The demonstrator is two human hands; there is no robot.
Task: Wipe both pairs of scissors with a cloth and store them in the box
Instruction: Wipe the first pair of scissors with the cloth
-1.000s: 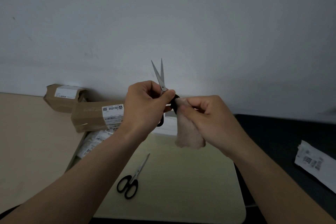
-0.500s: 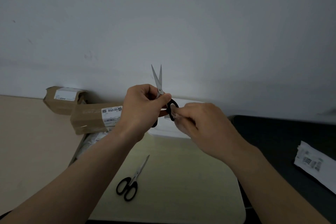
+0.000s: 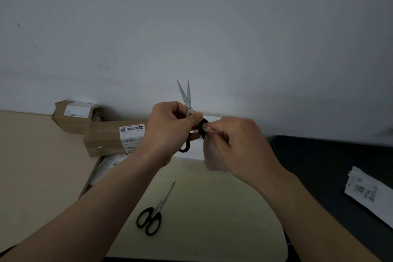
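My left hand [image 3: 170, 127] grips a pair of black-handled scissors [image 3: 187, 100] at the pivot, blades slightly apart and pointing up. My right hand [image 3: 236, 144] pinches a pale cloth [image 3: 213, 160] against one black handle ring; the cloth hangs blurred below the fingers. A second pair of black-handled scissors [image 3: 155, 212] lies closed on the pale table top [image 3: 212, 208], below my hands. A white box [image 3: 191, 151] stands behind my hands, mostly hidden by them.
Two brown cardboard parcels [image 3: 112, 138] with white labels lie at the back left by the wall. A plastic-wrapped packet [image 3: 106, 168] lies under them. At the right a dark surface [image 3: 329, 166] carries a white labelled packet [image 3: 368, 191].
The cloth, hidden behind my right hand half a second ago, hangs below it again. My right hand has shifted a little at the handle ring. The held scissors stay upright.
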